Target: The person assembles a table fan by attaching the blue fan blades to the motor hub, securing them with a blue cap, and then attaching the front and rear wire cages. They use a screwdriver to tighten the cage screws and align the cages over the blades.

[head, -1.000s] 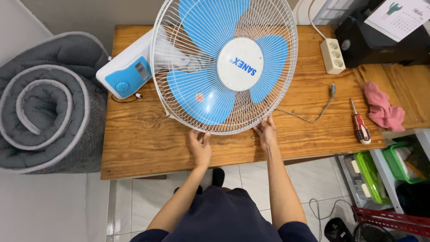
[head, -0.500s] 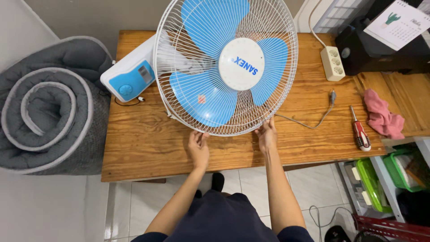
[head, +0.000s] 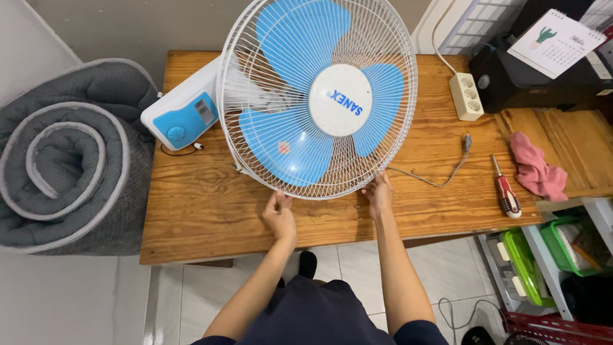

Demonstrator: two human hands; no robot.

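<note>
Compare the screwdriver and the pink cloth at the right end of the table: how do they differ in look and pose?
The screwdriver is rigid and straight, with a metal shaft and a red, white and black handle; the pink cloth is soft, crumpled and one colour. The screwdriver is slim, the cloth a broader heap. The screwdriver lies nearer the table's front edge than the cloth. Both rest on the wooden table, apart from the left hand and right hand at the fan guard.

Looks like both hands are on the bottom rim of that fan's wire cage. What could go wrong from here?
Three things, possibly. The left hand and right hand touch only the lower edge of the white fan guard, so the tilted fan could slip or tip. Fingertips at the wire rim could get pinched. The grey cord trails across the wooden table near the red screwdriver, so moving the fan might drag it or knock the tool off.
</note>
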